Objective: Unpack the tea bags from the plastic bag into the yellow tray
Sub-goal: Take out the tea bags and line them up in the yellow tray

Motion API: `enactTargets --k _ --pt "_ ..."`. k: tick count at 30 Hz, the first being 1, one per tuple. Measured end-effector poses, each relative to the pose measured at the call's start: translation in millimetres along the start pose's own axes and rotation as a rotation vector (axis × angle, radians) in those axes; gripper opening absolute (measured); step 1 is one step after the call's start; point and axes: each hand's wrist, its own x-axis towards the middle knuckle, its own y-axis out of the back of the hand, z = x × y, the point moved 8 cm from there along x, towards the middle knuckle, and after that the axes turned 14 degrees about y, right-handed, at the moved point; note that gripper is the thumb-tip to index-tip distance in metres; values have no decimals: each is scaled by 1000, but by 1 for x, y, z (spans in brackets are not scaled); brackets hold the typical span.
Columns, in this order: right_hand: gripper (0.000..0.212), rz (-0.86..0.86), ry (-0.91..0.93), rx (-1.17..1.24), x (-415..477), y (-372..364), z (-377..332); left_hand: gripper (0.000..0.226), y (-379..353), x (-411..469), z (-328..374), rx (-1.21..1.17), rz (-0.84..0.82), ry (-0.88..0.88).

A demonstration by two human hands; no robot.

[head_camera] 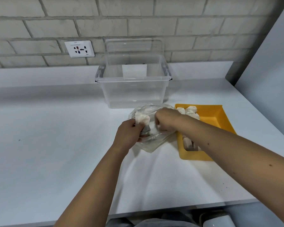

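Reaching hand: right hand [166,118] was in the plastic bag [148,142], fingers curled; their hold unclear.
Other hand: left hand [129,134] gripped the bag's edge beside one tea bag [143,119].
Tray: yellow tray [195,156], just beside the bag, held more tea bags [189,110].
Writing: wall socket [79,48] print was unreadable.

The plastic bag [152,140] is thin clear film, crinkled and glossy, with soft highlights along its folds. The tea bags [143,119] inside it look like matt, off-white fibrous paper, as do those in the yellow tray [195,155] at the bag's three o'clock. That tray is opaque moulded plastic, smooth with a dull sheen. At twelve o'clock the storage box [133,94] is transparent hard plastic, glossy, and a clear lid [134,46] leans behind it. The countertop [56,136] is white, smooth and faintly reflective. The wall [88,27] is pale brick — rough and matt, with coarse mortar. The socket plate [79,48] at eleven o'clock is shiny white plastic.
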Motion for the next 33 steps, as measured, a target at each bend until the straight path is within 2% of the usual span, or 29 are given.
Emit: enactTargets --k 2,4,6,8,11,15,20,23,25,29,33 --pt "12 106 -15 172 -8 14 9 21 0 -1 2 -10 -9 -4" --pt "16 201 -60 464 -26 29 18 18 0 0 6 -16 -18 -15" --pt "17 202 -45 760 -47 39 18 19 -1 1 13 5 -15 -32" --pt "14 136 34 920 -67 49 12 21 -7 0 25 31 -37 -49" --pt "16 103 90 969 -87 61 10 22 -30 -1 40 56 -144 -63" --pt "30 204 -13 876 -102 68 33 17 -66 -10 58 2 -333 -40" --pt "48 355 -136 840 -123 71 65 29 -92 -13 75 -48 -388 -15" --pt "47 466 -195 801 -133 74 78 30 -107 -17 83 -21 -403 -90" --pt "44 535 -229 912 -140 70 88 21 -113 -16 86 -91 -391 -103" --pt "38 645 -315 1289 -151 55 105 16 -123 -12 90 -234 -375 -40" --pt "33 753 -335 1256 -161 55 124 19 -136 -9 90 -351 -416 59"
